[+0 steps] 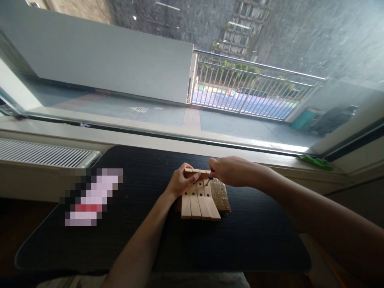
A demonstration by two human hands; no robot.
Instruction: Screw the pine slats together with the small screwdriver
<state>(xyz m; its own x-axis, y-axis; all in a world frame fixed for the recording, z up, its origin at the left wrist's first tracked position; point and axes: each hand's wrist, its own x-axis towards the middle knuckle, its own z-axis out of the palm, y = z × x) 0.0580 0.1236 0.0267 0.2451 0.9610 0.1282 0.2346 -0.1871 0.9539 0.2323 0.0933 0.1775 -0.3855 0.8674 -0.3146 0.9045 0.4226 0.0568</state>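
A pale wooden piece of several slats [196, 206], with rows of dark holes, lies tilted on a tan, rough-textured block [222, 196] on the table. My left hand [182, 182] grips its upper left part, thumb pressed on the face and fingers behind the far edge. In my right hand [230, 171] is a thin tool that looks like a screwdriver [209, 179], with a dark handle and a metal shaft. Its shaft points down at a hole near the right edge of the slats. My fingers hide most of the handle.
The dark table [240, 244] has rounded corners. A pixelated pinkish item [96, 194] lies on its left side. Behind the table are a windowsill [168, 142] and a large window, a white radiator [48, 154] at left, and a green cloth-like thing [315, 162] at right.
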